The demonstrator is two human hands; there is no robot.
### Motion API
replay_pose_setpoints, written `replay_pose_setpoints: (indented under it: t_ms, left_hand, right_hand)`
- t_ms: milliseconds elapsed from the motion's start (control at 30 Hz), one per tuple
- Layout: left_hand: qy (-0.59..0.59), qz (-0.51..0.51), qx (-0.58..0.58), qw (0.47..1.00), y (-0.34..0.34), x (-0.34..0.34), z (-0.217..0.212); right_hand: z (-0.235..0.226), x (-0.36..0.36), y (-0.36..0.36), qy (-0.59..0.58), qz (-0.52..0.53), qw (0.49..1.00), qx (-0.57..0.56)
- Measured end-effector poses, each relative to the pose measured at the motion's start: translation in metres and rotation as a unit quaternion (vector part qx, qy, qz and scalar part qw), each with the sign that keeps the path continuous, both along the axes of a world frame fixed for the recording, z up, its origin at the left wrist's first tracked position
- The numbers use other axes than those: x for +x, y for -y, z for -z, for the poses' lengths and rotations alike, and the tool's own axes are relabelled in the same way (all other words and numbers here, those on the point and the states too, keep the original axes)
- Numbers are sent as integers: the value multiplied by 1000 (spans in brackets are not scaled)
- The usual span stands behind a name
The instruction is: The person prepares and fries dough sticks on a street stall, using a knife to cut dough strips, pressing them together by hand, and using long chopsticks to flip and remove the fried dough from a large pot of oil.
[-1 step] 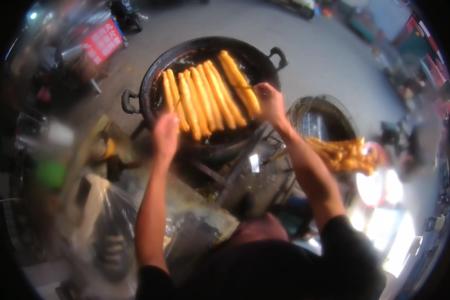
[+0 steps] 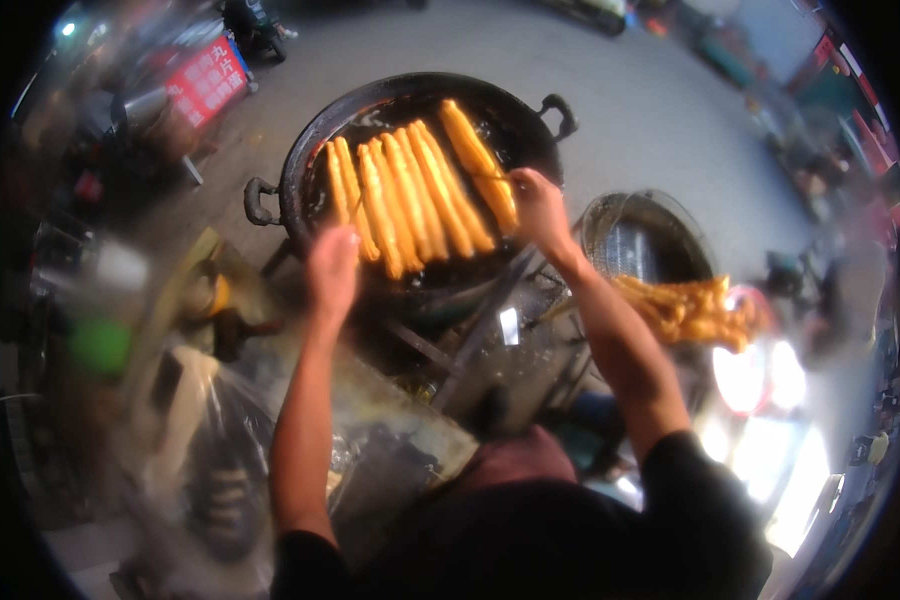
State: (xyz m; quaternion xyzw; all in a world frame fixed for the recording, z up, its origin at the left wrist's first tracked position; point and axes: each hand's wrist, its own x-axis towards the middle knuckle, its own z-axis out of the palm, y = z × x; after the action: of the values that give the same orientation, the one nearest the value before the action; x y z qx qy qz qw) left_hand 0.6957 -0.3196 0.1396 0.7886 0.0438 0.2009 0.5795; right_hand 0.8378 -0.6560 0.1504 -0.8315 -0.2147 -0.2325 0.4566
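The left hand (image 2: 332, 268) is held loosely curled at the near rim of the black wok (image 2: 300, 180), gripping nothing that can be made out; just beyond it the golden dough sticks (image 2: 410, 195) float side by side in oil; the right hand (image 2: 538, 205) is closed on thin chopsticks (image 2: 485, 178), whose tips touch the rightmost stick; each stick is best turned gently, with fingers kept above the oil.

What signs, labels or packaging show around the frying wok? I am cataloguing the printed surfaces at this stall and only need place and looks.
Red sign: upper left, beyond the wok, a tilted rectangle, red with pale lettering.
Clear plastic bag: lower left, beside the left forearm, crumpled and glossy; no label can be made out.
No screens can be made out; the edges are too blurred to tell more.
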Motion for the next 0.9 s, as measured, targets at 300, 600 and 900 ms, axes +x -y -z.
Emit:
replay_pose_setpoints:
  t_ms: [300,600,900]
  left_hand:
    - [8,34,-47,998,16,-14,-14]
    - [-29,35,-24,999,28,-16,-14]
    - [-43,38,-25,998,26,-19,-12]
  right_hand:
    - [-15,-9,-4,63,-42,997,-34]
    - [-9,-11,-22,-113,14,980,165]
    - [-10,-25,-33,57,-56,988,-135]
